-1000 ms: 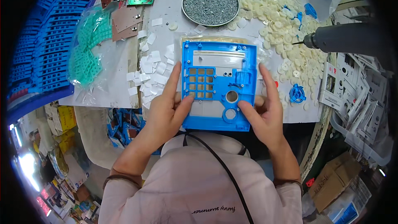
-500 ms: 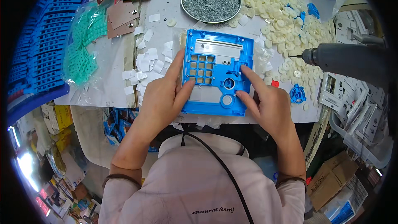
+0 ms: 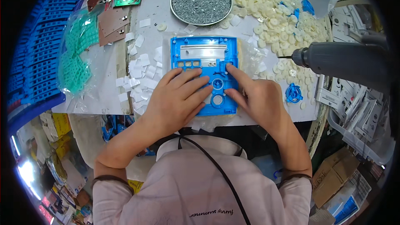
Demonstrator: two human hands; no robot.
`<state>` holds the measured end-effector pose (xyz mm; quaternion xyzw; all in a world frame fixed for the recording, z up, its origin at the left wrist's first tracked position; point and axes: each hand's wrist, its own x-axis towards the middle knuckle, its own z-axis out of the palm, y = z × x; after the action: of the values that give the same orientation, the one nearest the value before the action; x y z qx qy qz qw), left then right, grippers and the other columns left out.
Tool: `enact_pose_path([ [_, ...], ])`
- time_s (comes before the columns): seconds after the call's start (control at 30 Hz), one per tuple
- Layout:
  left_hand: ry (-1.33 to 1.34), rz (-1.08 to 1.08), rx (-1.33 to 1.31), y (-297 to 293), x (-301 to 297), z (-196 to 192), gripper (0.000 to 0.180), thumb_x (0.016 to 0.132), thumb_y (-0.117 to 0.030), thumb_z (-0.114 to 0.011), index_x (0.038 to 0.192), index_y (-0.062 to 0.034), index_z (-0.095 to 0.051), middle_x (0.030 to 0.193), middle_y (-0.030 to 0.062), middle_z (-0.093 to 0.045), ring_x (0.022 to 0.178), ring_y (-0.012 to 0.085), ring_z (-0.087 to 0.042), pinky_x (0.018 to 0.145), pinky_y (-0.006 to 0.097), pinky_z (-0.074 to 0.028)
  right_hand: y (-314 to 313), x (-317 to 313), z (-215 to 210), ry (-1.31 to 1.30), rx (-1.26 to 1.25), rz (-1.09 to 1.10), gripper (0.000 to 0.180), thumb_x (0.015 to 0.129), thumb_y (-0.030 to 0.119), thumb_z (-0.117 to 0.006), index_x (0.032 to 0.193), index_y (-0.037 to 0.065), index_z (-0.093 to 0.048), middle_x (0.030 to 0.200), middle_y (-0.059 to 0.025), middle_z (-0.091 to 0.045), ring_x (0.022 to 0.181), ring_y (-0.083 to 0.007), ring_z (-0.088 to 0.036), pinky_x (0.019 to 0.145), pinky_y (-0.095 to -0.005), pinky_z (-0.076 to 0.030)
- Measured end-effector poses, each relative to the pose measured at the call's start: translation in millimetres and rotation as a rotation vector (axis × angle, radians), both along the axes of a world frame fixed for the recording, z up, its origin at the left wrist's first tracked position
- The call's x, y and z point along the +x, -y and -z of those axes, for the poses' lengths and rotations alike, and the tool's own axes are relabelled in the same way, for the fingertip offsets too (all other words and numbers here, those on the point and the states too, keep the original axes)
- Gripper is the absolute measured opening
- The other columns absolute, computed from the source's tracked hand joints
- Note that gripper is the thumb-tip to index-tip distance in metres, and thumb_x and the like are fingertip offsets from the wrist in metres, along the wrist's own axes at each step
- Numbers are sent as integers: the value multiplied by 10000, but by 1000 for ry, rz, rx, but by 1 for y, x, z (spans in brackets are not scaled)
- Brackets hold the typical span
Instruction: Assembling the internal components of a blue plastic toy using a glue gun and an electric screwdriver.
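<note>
A blue plastic housing panel [image 3: 228,109], inner side up, lies on a pad at the table's front. It has a grid of square key openings, a long pale strip and two round rings. My left hand [image 3: 177,96] rests on it with fingers spread flat, covering most of the key grid. At its right edge, my right hand [image 3: 260,96] holds the panel, index finger on a small raised part near the upper ring and thumb lower down. The right hand's other fingers are curled and partly hidden.
Behind the panel stands a round dish [image 3: 172,10] of screws. Cream discs [image 3: 277,21] are heaped to its right. An electric screwdriver [image 3: 333,58] juts in from the right, near a blue ring part [image 3: 293,93]. White paper pieces [image 3: 141,68] and bagged green keypads [image 3: 77,54] lie left.
My left hand has left the panel's left edge and now lies flat across the key grid. The panel, tilted before, sits squarer and flatter. My right hand keeps its place at the right edge.
</note>
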<state>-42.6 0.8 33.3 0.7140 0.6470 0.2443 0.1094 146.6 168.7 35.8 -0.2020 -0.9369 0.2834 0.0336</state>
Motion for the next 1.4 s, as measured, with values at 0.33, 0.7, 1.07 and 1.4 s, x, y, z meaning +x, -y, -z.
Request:
enact_pose_path([
  [0.33, 15, -1, -29, -2, 3, 4, 437, 774, -125, -768, 1198, -116, -661, 1296, 76, -639, 1259, 304, -570, 1055, 498, -425, -82, -17, 37, -78, 404, 361, 189, 879, 234, -732, 939, 59, -696, 727, -133, -680, 620, -286, -664, 582, -378, -514],
  [0.7, 826, -190, -222, 8, 31, -28, 100, 898, -130, -703, 940, -45, -671, 711, 94, -626, 611, 277, -625, 561, 370, -485, 35, 1, -13, -519, 10, 12, 362, 732, -65, -755, 1087, -12, -707, 882, -124, -688, 713, -293, -643, 632, -358, -523],
  [1.07, 817, -248, -181, 20, 30, -19, 42, 846, -8, -688, 834, -27, -652, 664, 80, -588, 553, 189, -558, 505, 308, -416, 61, 11, -22, -440, -303, -74, 449, 749, -76, -726, 1189, -19, -663, 926, -128, -683, 754, -290, -651, 653, -362, -539],
  [1.4, 538, -154, -259, 13, 17, -16, 112, 801, -109, -720, 823, -60, -622, 747, 85, -600, 643, 280, -600, 571, 380, -488, 44, -9, -26, -259, -52, -19, 115, 822, 78, -763, 873, 48, -665, 754, -94, -671, 627, -278, -645, 539, -388, -499],
])
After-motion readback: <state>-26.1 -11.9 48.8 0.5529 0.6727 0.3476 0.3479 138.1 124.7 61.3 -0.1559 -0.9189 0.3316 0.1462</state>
